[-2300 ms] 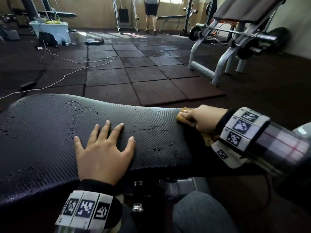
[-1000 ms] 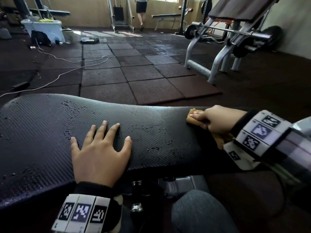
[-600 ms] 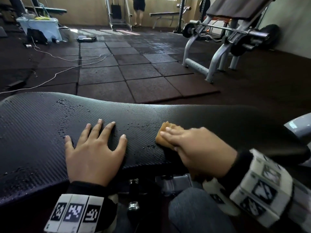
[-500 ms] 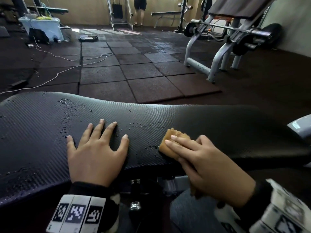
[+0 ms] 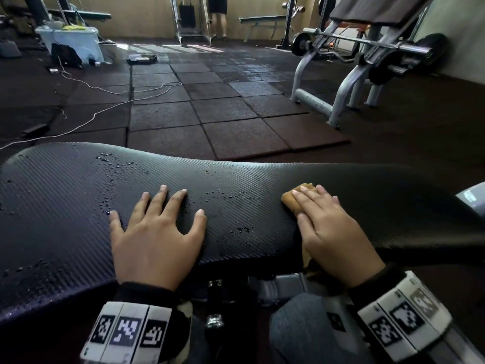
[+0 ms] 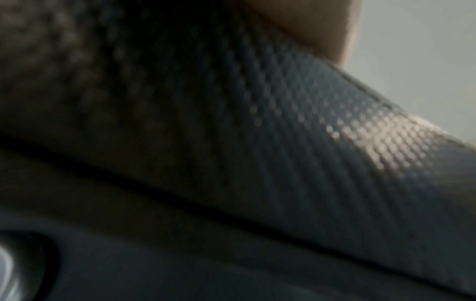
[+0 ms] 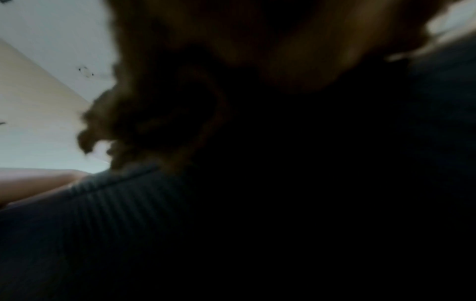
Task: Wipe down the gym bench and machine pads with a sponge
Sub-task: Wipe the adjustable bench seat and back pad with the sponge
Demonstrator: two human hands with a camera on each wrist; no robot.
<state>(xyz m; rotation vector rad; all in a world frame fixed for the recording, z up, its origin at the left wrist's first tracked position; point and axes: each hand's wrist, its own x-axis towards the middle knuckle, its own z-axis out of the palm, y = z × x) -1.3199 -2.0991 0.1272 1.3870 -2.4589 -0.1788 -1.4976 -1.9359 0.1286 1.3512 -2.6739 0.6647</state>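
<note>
The right fingers (image 5: pixel 311 199) lie straight and close together on top of the sponge (image 5: pixel 295 197), pressing it flat on the pad (image 5: pixel 65 206). The right hand (image 5: pixel 333 232) is at about 4 o'clock in the head view. Only the far tip of the sponge shows beyond the fingertips; the rest is hidden under the palm. A frayed brown edge in the right wrist view is probably the sponge, but this picture is too dark to be sure.

The left fingers (image 5: pixel 160 203) are spread apart and flat on the pad. The left hand (image 5: pixel 154 240) holds nothing and rests at about 7 o'clock, seemingly to steady the body.

Many small drops (image 5: pixel 115 177) sit on the pad from 9 to 10 o'clock, and some more (image 5: pixel 244 229) lie between the two hands. I judge this part is not yet wiped.

What could go wrong: the sponge is only pressed, not gripped, so in a fast stroke it may slip from under the fingers. The left hand lies in the way of a stroke toward 9 o'clock, so the sponge may stop against it and leave drops there. The wet pad may also let the left palm slide.

Beyond, at 1 o'clock, stands a rack (image 5: pixel 354 61) with a barbell (image 5: pixel 367 43); a cable (image 5: pixel 105 111) runs over the floor.
</note>
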